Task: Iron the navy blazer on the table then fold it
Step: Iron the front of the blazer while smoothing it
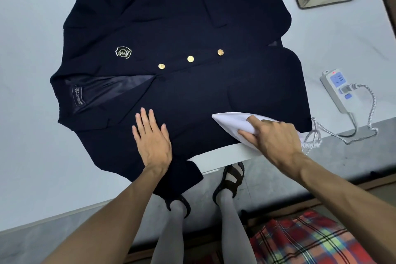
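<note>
Blazer overhangs table edge | left hand flat | right hand grips iron

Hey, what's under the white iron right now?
The navy blazer lies under the white iron, near the table edge. The right hand grips the iron, covering its handle. The soleplate and the fabric beneath it are hidden.

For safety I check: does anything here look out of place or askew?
Yes: one sleeve of the navy blazer hangs over the near table edge, and the cord of the iron dangles there too.
</note>
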